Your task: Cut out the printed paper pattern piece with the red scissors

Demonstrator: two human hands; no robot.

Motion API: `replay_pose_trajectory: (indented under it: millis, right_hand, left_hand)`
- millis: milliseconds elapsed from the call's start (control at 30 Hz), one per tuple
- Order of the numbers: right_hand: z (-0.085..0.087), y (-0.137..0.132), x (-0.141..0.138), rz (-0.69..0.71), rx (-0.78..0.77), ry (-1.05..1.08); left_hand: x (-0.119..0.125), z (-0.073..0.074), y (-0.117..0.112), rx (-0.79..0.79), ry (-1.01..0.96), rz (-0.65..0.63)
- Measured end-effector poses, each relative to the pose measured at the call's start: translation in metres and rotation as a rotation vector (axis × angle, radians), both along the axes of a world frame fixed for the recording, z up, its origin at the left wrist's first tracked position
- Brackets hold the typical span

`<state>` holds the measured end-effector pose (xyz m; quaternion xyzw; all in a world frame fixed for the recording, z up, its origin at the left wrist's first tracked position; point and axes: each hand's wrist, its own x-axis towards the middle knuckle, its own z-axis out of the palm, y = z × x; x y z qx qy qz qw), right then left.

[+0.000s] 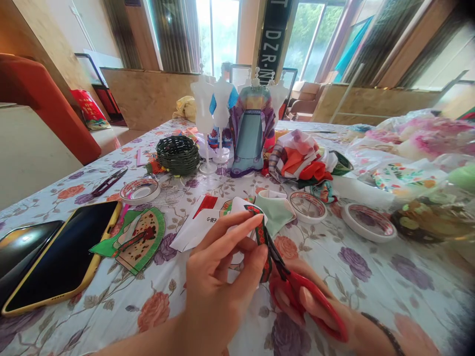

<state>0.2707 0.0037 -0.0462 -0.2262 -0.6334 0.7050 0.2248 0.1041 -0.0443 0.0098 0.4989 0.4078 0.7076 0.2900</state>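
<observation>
My left hand (226, 262) pinches a narrow patterned strip (261, 232), dark with red and green, between thumb and fingers. In my right hand (315, 296) are red-handled scissors (297, 291), thumb and fingers through the loops. Their dark blades point up and left against the strip's right side; whether they are cutting into it I cannot tell. Behind my left hand lies a white paper piece with printed characters (196, 227). A pale green fabric piece (274, 210) sits just past the scissors. To the left is a green-edged patterned cutout (139, 237).
Two phones (67, 257) lie at the left. Beyond them are thread snips (109, 182), a tape roll (140, 191) and a dark woven basket (178, 155). Small white mannequins (204, 109), one in a robe (248, 136), stand behind. More tape rolls (308, 206) and plastic bags (411, 170) occupy the right.
</observation>
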Motion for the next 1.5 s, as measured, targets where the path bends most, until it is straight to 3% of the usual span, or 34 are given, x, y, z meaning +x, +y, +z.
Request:
replay_pose_trajectory:
  millis: [267,1500]
  right_hand:
    - [0.012,0.001,-0.006,0.030,-0.006,0.069]
    - [-0.007,-0.001,-0.002,-0.032,-0.063,0.106]
  left_hand:
    - [0.000,0.003,0.001,-0.006,0.005,0.001]
    - [0.000,-0.001,0.001,0.002,0.041,0.012]
